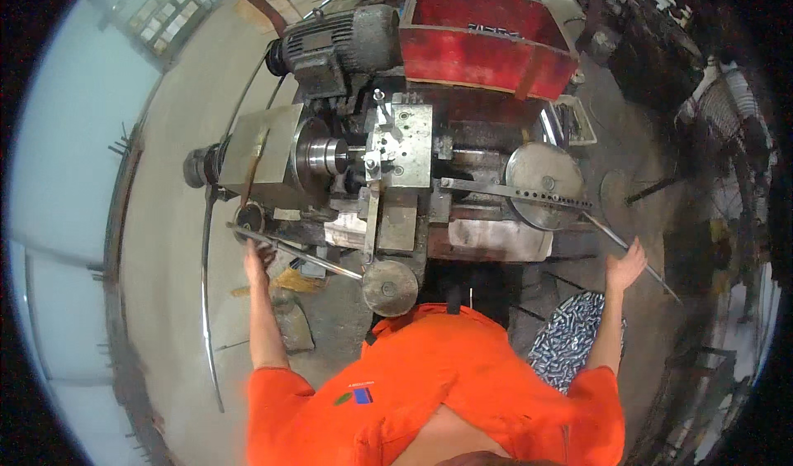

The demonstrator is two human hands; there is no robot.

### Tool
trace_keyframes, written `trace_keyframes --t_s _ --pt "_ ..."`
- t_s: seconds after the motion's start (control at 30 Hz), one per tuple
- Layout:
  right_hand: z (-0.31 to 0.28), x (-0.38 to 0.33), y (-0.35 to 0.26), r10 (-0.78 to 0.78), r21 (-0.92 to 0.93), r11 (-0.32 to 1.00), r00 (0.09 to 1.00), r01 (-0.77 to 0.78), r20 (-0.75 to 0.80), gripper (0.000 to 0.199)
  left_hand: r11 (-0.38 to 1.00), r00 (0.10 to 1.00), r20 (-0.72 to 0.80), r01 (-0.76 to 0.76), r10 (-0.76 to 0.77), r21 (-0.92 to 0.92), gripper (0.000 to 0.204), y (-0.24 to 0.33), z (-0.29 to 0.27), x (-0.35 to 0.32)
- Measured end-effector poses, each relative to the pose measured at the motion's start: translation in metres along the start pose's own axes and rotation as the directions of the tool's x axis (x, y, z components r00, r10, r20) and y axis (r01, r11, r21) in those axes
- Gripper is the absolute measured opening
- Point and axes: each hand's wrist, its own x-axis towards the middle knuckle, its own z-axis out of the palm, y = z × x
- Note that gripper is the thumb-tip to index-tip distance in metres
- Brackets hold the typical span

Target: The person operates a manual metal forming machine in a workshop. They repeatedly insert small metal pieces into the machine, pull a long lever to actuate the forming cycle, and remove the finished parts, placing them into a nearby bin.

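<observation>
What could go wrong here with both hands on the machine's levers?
The left hand grips a long lever close to the chuck; a slip could bring the arm near it. The right hand reaches wide for a thin rod, stretching the stance. The orange shirt sits close to the handwheel and might snag.

Labels: one small emblem (355,397) on the chest of the orange work garment (446,375), lower centre of view. Patch is compact, with a blue block on its right part and a green mark on its left; a thin line of tiny lettering sits above it, too small to resolve. No packages, signs or screens visible elsewhere in the workshop.
</observation>
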Motion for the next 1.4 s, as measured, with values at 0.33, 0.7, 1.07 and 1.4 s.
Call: trace_keyframes --t_s 0.33,0.7,1.07,1.4 --pt "-0.006 -0.009 -0.001 -0.029 -0.009 1.0 0.999 0.029 0.026 0.063 -0.254 0.962 0.273 -0.266 -0.008 0.93 0.049 -0.094 0.029 0.004" --pt "-0.001 -0.003 0.003 0.014 -0.089 0.996 0.989 -0.001 0.145 0.063 -0.103 0.948 0.31 -0.316 -0.067 0.943 0.041 -0.105 0.029 -0.01" --pt "-0.037 -0.01 -0.072 -0.257 0.364 0.896 0.966 0.253 -0.038 0.075 0.831 0.931 0.338 -0.078 -0.136 0.551 0.033 -0.126 0.009 -0.017" --pt "-0.174 0.041 -0.375 -0.763 0.812 0.089 0.563 0.577 -0.317 0.05 0.591 0.937 0.18 -0.331 0.301 0.735 0.03 0.044 -0.075 -0.005"
